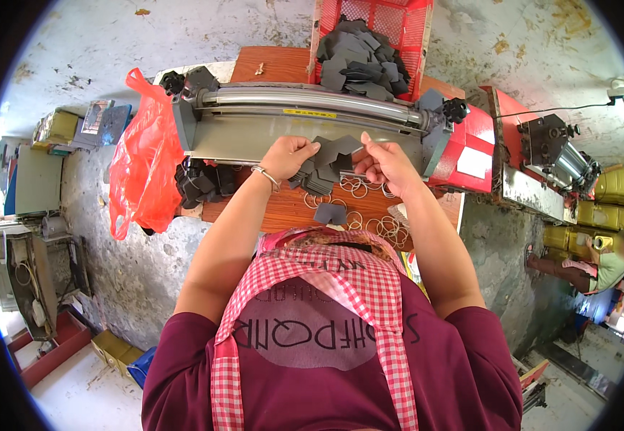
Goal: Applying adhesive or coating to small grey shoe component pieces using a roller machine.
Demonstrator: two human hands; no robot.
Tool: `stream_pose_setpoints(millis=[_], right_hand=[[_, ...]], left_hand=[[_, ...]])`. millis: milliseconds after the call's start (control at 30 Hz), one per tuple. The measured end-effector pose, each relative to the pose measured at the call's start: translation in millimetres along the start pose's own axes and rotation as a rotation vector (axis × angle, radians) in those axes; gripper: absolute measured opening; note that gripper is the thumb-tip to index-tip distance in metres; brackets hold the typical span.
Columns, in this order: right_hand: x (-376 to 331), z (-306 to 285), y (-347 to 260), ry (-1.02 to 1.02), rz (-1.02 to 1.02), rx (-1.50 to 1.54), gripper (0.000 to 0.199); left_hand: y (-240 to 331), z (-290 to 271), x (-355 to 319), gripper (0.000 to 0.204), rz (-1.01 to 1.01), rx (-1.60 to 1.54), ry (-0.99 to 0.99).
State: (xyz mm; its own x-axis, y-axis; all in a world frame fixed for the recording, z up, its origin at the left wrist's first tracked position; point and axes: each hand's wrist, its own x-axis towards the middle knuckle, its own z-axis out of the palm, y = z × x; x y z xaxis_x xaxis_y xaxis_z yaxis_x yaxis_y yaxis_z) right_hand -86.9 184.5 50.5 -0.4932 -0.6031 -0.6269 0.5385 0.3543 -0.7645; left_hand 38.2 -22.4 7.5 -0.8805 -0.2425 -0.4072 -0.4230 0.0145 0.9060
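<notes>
Dark grey cut pieces (324, 167), fanned in a stack, sit between both hands above the wooden bench (283, 208); left hand (285, 156) closed on the stack's left edge; right hand (382, 161) pinching its upper right corner, fingers curled; loose rubber bands (387, 228) lie just below; one single grey piece (330, 212) rests on the bench beneath; red crate (398, 29) of similar pieces stands behind the grey machine (269, 122).

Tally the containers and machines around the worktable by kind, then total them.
Red plastic crate: 1
Red plastic bag: 1
Grey roller machine: 1
Yellow drums: 3 in view, others may be hidden
Total: 6
</notes>
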Motion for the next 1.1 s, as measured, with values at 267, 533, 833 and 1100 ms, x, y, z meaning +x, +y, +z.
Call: stream_pose_setpoints(millis=[267,533,833,1100], right_hand=[[23.8,-16.6,19.2,-0.018,-0.074,-0.190,0.045],[13.2,-4.3,9.2,0.059,-0.073,0.014,0.025],[-1.1,12.5,-11.2,0.144,-0.024,0.116,0.026],[26.5,-9.3,5.3,0.340,-0.041,0.525,0.024]], left_hand=[[-1.6,0.1,2.1,0.028,0.111,0.308,0.126],[23.9,15.6,-6.3,0.028,-0.013,-0.072,-0.080],[9.0,10.1,-0.1,0.027,0.079,-0.137,-0.117],[21.1,11.9,-4.4,0.028,0.081,-0.168,-0.207]])
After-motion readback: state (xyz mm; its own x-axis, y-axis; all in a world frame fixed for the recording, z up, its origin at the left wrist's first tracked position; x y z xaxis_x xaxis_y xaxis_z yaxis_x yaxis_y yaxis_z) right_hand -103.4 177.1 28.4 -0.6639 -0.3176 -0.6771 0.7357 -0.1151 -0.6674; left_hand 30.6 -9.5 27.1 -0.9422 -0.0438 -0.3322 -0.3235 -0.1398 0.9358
